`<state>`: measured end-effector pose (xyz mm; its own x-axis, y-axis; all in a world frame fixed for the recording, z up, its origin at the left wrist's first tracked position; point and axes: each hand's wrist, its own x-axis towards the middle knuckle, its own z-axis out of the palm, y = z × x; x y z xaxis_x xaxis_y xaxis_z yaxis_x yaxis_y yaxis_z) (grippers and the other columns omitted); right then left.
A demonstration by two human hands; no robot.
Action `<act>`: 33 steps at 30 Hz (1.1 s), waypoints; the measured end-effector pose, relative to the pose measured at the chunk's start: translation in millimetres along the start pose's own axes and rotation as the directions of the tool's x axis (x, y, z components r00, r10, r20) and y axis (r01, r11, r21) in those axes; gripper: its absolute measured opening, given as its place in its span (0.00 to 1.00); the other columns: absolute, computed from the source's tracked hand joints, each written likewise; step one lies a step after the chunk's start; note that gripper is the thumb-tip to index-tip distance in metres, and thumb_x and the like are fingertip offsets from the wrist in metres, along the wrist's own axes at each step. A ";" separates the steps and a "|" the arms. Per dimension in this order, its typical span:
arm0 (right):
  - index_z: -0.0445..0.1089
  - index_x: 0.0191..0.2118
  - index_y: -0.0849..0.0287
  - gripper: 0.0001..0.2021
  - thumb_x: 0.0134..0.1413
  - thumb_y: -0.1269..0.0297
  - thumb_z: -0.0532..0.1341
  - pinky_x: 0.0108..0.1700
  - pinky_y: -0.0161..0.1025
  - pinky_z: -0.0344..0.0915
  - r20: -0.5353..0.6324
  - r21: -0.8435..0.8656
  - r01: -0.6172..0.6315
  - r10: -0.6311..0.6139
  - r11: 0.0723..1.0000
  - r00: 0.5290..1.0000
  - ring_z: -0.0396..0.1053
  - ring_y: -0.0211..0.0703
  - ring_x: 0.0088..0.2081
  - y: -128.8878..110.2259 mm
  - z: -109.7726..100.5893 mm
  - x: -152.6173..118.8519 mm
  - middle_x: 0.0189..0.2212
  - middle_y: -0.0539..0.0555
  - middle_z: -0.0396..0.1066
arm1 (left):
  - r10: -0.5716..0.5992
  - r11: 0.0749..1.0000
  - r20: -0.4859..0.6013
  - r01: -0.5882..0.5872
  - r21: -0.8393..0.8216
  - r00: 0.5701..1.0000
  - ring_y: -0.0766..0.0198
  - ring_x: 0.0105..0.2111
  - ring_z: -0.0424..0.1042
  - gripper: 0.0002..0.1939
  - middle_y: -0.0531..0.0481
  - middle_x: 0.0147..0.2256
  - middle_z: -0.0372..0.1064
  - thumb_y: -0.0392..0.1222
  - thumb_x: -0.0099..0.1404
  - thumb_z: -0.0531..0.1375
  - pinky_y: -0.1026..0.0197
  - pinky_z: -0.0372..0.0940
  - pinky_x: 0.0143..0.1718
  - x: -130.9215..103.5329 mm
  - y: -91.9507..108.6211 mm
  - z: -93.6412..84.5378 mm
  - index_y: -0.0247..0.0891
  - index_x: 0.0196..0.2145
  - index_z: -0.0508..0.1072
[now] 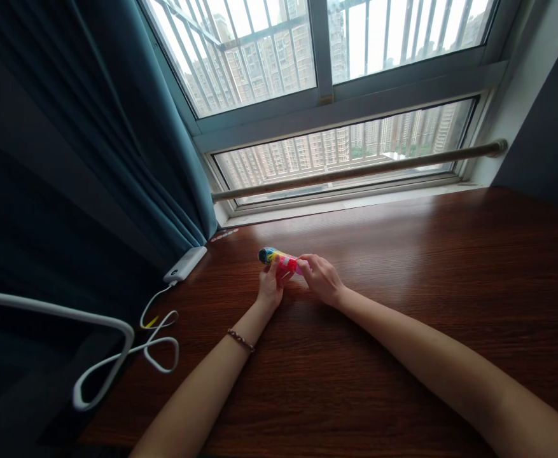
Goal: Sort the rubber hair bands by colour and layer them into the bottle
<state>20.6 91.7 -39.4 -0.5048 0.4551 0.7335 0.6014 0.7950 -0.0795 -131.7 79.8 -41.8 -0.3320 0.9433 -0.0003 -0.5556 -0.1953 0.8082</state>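
Both hands meet over a small multicoloured tube-shaped packet (285,261) above the wooden table. It shows dark blue and yellow at its left end, red and white in the middle, and pink at the right. My left hand (271,285) grips it from below near the middle, thumb on top. At the pink end, my right hand (322,278) pinches it with thumb and forefinger. The fingers cover part of the packet, and its exact kind does not show. A beaded bracelet (241,340) is on the left wrist.
A white power strip (186,264) lies at the table's left edge, its white cable (161,362) looping below. Near the cable is a small yellow object (151,322). A blue curtain (164,159) hangs left. Behind the wooden table (426,273), a rail (364,170) crosses the window.
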 end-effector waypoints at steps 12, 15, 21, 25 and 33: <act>0.56 0.51 0.61 0.24 0.53 0.52 0.53 0.32 0.38 0.66 0.226 0.687 -0.408 0.357 0.601 0.906 0.68 0.39 0.30 16.6 6.2 0.0 0.41 0.59 0.67 | -0.028 1.000 0.037 0.028 -0.001 0.999 0.63 0.30 0.73 0.14 0.47 0.32 0.73 0.39 0.51 0.65 0.61 0.70 0.33 -5.2 3.4 2.2 0.33 0.35 0.69; 0.66 0.41 0.61 0.18 0.59 0.55 0.46 0.29 0.34 0.64 0.323 0.699 -0.455 0.325 0.551 0.889 0.67 0.36 0.24 19.1 8.0 1.5 0.26 0.51 0.69 | -0.010 1.000 0.021 0.010 0.016 1.000 0.64 0.30 0.73 0.14 0.47 0.32 0.72 0.38 0.50 0.65 0.61 0.70 0.32 -6.8 2.1 4.4 0.33 0.35 0.69; 0.64 0.43 0.58 0.15 0.47 0.65 0.60 0.39 0.38 0.63 0.105 0.562 -0.327 0.326 0.759 0.939 0.65 0.42 0.36 14.2 5.7 1.4 0.37 0.54 0.67 | 0.089 0.996 -0.155 -0.087 0.018 0.984 0.65 0.27 0.72 0.14 0.49 0.30 0.72 0.41 0.50 0.65 0.62 0.69 0.29 -1.7 -1.5 0.0 0.34 0.34 0.69; 0.63 0.41 0.57 0.15 0.43 0.72 0.59 0.42 0.41 0.62 0.020 0.445 -0.331 0.361 0.832 0.932 0.63 0.44 0.40 16.1 6.6 -0.8 0.39 0.55 0.64 | 0.125 0.990 -0.278 -0.138 -0.027 0.952 0.67 0.25 0.72 0.13 0.50 0.27 0.71 0.44 0.52 0.63 0.63 0.69 0.28 5.1 0.7 -6.6 0.33 0.32 0.67; 0.61 0.43 0.58 0.15 0.45 0.70 0.59 0.43 0.40 0.62 0.038 0.601 -0.305 0.355 0.739 0.934 0.65 0.41 0.39 19.0 10.4 -1.2 0.38 0.54 0.66 | 0.167 0.985 -0.247 -0.170 0.009 0.955 0.67 0.26 0.72 0.13 0.51 0.27 0.71 0.43 0.52 0.63 0.64 0.68 0.28 3.5 -0.4 -6.1 0.34 0.34 0.67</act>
<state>26.2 110.5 -48.8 -0.2814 0.7227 0.6313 0.2258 0.6893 -0.6884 -137.2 81.6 -45.7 -0.5980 0.8014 -0.0102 -0.4839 -0.3508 0.8017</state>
